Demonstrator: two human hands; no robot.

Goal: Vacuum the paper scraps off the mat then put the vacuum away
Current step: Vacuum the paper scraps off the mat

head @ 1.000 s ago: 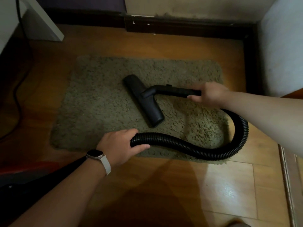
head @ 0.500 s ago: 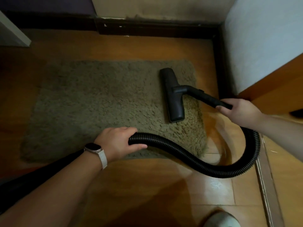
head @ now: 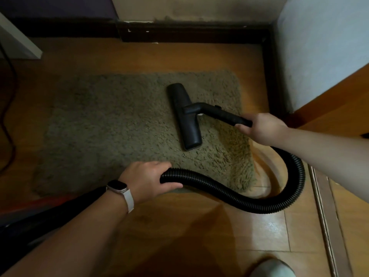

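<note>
A shaggy grey-green mat (head: 111,124) lies on the wooden floor. The black vacuum floor head (head: 184,116) rests flat on the mat's right half. My right hand (head: 261,129) grips the black wand handle (head: 221,114) that leads to the head. A black ribbed hose (head: 239,198) loops from that hand around the mat's near right corner to my left hand (head: 147,180), which is closed around it. A small white speck shows beside the head's neck; no other paper scraps are visible on the mat.
A dark skirting board (head: 189,34) runs along the far wall, and a white wall (head: 319,47) stands at the right. A dark cable (head: 10,108) trails on the floor at the left. A red and black shape (head: 30,204), partly hidden, lies behind my left arm.
The floor head swept from the mat's middle to its right edge, then came back a little to the left. My left hand kept its hold on the hose.
</note>
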